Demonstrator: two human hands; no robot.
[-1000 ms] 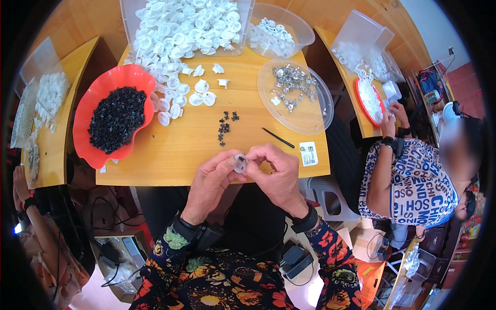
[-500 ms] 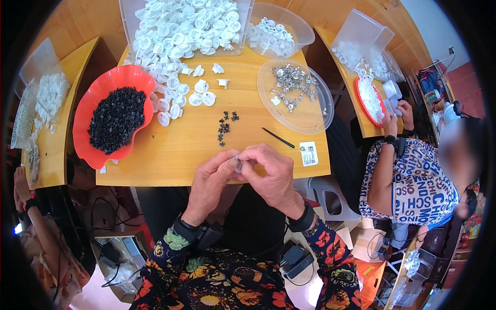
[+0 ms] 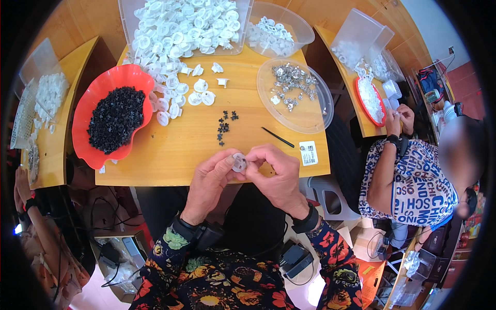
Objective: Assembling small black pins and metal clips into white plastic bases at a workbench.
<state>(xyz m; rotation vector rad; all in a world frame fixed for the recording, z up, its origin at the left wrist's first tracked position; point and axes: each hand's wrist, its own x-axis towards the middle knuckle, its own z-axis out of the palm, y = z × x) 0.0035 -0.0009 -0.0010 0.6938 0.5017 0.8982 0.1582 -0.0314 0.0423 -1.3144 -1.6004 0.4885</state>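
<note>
Above the table's near edge, my left hand point(image 3: 207, 181) is closed on a small round white plastic piece point(image 3: 238, 162), thumb on its rim and its round face turned up. My right hand point(image 3: 277, 173) is closed in a pinch at the piece's right side. A tiny dark spot shows by the right fingertips; what they pinch, if anything, is too small to make out. Beyond my hands lie several small black cross-shaped parts point(image 3: 223, 127). A thin black stick tool point(image 3: 278, 137) rests to their right.
A red scalloped bowl point(image 3: 81, 121) of black parts stands left. Behind are a clear bin point(image 3: 247, 31) heaped with white pieces and a clear bowl point(image 3: 305, 36). Metal bits lie on a round clear lid point(image 3: 323, 116). A white label card point(image 3: 308, 153) lies right. Other people work both sides.
The white piece has turned in my left hand, so its round face now shows. My right hand has shifted slightly right, its fingers at the rim.
</note>
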